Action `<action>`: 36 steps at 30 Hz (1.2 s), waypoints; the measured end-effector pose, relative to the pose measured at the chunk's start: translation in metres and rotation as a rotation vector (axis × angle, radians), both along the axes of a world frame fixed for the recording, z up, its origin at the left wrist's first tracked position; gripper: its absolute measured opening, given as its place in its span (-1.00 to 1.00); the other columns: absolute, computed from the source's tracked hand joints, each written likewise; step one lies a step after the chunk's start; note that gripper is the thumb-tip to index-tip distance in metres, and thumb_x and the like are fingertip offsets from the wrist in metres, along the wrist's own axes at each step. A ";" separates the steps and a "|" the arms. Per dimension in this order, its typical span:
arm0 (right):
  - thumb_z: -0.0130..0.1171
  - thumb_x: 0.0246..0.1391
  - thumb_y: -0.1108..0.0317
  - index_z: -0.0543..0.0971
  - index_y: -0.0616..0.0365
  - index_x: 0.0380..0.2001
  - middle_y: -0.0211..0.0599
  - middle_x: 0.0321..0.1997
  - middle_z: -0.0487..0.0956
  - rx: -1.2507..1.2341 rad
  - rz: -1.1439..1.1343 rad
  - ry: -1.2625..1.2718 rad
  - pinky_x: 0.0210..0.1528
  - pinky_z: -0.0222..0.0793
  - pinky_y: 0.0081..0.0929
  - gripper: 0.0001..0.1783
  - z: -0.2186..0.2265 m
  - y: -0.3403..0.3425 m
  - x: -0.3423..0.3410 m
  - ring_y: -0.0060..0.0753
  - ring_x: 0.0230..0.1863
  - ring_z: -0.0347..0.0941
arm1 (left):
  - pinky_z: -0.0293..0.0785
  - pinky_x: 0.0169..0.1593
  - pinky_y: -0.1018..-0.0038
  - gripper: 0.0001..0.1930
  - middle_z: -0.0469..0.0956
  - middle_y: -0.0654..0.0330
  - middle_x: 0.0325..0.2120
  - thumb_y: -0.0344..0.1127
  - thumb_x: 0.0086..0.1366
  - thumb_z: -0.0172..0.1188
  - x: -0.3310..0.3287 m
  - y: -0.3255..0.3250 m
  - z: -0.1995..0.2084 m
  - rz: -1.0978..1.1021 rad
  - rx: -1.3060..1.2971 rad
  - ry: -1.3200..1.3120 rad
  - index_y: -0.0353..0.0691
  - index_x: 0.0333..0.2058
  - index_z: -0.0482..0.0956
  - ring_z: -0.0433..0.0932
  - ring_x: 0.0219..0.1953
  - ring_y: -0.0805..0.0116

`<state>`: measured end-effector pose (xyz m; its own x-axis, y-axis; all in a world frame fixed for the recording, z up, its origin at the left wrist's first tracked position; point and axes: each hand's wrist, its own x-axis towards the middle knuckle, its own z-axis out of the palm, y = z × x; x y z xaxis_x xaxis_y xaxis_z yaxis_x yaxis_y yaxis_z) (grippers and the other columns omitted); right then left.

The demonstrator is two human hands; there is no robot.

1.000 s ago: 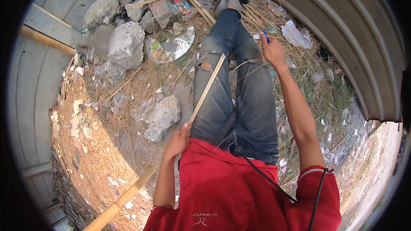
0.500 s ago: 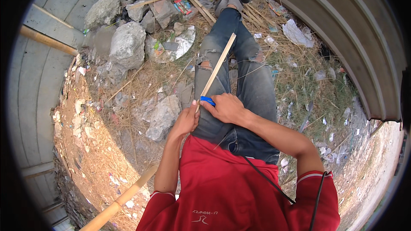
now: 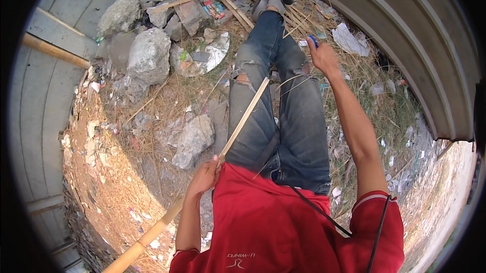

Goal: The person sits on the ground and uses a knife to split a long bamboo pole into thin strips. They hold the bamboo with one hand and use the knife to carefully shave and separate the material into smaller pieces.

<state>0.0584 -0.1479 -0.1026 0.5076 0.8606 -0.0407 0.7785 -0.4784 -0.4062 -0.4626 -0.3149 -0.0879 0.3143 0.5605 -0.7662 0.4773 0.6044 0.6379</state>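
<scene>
My left hand (image 3: 204, 177) is closed around the near end of a pale bamboo strip (image 3: 245, 119), beside the hem of my red shirt. The strip slants up and away over my jeans (image 3: 305, 136), its far end near my knees. My right hand (image 3: 325, 60) is stretched forward, past my right knee and apart from the strip. Its fingers are wrapped round a small blue-handled tool (image 3: 314, 41); most of the tool is hidden in the grip. Thin, curled slivers (image 3: 289, 81) lie by the torn right knee.
Several bamboo strips (image 3: 230, 0) lie in a heap near my feet. Grey rocks (image 3: 150, 55) stand at the left, and another rock (image 3: 193, 141) sits beside my left thigh. A bamboo pole (image 3: 147, 237) slants at lower left. Corrugated metal sheeting (image 3: 405, 40) curves along the right.
My right hand has left the strip and swung forward and right with the blue-handled tool. My left hand has drawn the strip back toward my waist.
</scene>
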 end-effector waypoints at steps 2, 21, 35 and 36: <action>-0.08 0.32 -0.38 0.69 0.37 -0.21 0.28 -0.31 0.67 -0.016 0.099 0.085 -0.04 0.49 0.02 -0.14 0.018 -0.001 0.006 0.32 -0.16 0.63 | 0.06 -0.60 0.47 -0.36 0.20 0.38 -0.75 0.24 0.60 -0.27 -0.010 -0.009 -0.007 0.049 -0.006 -0.030 -0.12 -0.56 0.27 0.14 -0.73 0.52; 0.38 0.02 0.21 0.74 0.11 -0.29 0.08 -0.35 0.69 -0.059 0.346 0.134 -0.10 0.50 0.00 -0.76 0.042 -0.046 -0.028 0.17 -0.24 0.64 | 0.04 -0.60 0.51 -0.36 0.17 0.39 -0.73 0.26 0.59 -0.23 0.021 0.029 -0.015 0.153 0.102 -0.114 -0.12 -0.54 0.29 0.13 -0.71 0.55; 0.28 0.16 -0.28 0.67 0.31 -0.33 -0.15 -0.60 0.55 0.127 0.315 0.463 -0.32 0.40 -0.16 -0.31 0.056 -0.077 -0.121 -0.15 -0.48 0.53 | -0.02 -0.60 0.52 -0.36 0.09 0.42 -0.72 0.30 0.58 -0.28 0.057 0.048 0.003 0.077 -0.045 -0.236 -0.09 -0.54 0.24 0.05 -0.71 0.55; 0.32 0.16 -0.22 0.67 0.30 -0.35 -0.18 -0.61 0.54 0.156 0.321 0.510 -0.34 0.39 -0.18 -0.36 0.050 -0.077 -0.136 -0.22 -0.50 0.51 | -0.03 -0.60 0.52 -0.36 0.09 0.41 -0.72 0.30 0.58 -0.28 0.058 0.050 0.003 0.080 -0.065 -0.260 -0.10 -0.54 0.24 0.05 -0.71 0.55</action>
<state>-0.0772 -0.2250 -0.0523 0.1724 0.9825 -0.0712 0.5632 -0.1576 -0.8111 -0.4049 -0.2652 -0.0851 0.4616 0.5437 -0.7009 0.2519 0.6773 0.6913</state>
